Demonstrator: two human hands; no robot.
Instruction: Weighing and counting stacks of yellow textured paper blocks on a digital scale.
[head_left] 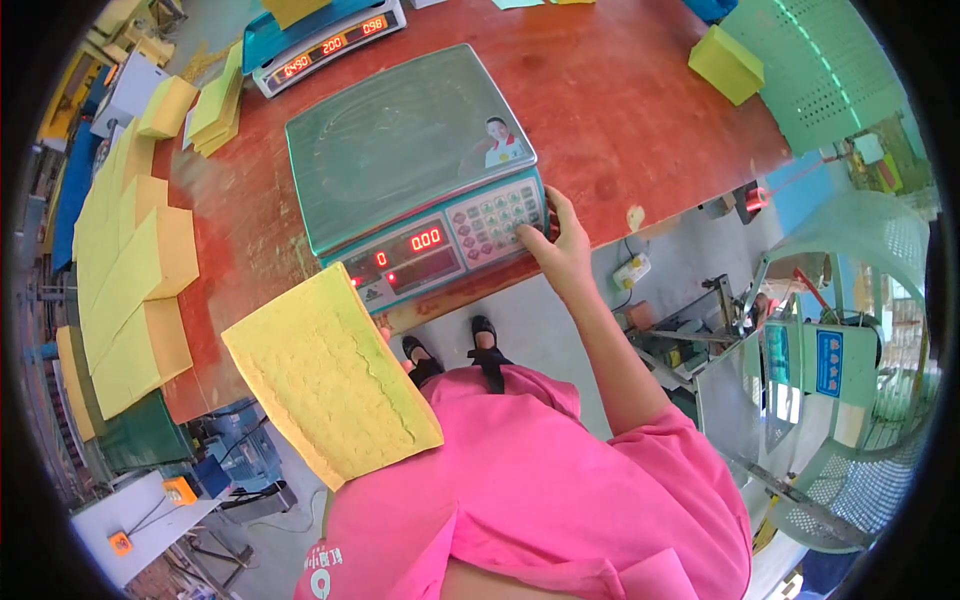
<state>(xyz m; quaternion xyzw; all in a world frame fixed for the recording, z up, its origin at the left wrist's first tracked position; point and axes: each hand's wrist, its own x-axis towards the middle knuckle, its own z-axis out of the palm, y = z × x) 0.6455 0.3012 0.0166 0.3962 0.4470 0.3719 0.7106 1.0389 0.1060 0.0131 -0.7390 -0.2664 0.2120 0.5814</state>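
A yellow, rough-faced rectangular stack of paper (330,385) is tilted in front of my pink shirt, close to the table's near edge. My left hand (383,329) is behind it, closed on its right edge; only bits of the fingers show. A digital scale (400,150) with a flat, bare grey-green pan and a lit red display lies before me. At its near right corner, my right hand (566,250) is closed, with the thumb on the keypad (497,221) and the fingers round the scale's side.
Several yellow paper stacks (150,255) line the left edge of the red table (620,120). A second scale (325,45) stands at the back left, bearing yellow paper. One yellow block (726,65) sits at the far right. Right of the table is a green machine (830,365) with mesh guards.
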